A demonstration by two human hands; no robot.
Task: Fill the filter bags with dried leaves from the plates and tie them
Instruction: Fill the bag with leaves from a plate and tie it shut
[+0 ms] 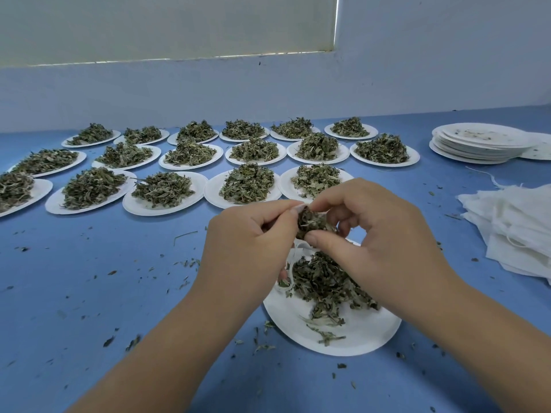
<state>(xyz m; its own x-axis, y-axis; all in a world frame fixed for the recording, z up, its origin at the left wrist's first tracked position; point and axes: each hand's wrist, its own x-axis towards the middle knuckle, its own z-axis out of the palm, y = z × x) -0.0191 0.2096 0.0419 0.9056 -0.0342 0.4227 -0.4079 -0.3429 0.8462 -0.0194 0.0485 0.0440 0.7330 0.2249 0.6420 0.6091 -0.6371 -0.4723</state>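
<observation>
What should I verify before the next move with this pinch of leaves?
1. Grip: left hand and right hand both pinch the clump of leaves: ok.
2. Filter bag mouth open: only white material shows under the left hand: cannot tell.
3. Near plate below the hands to catch drops: ok.
4. Pile left on that plate: ok.
5. Spare bags stacked at right: ok.
6. Table free of spilled bits: not ok.
</observation>
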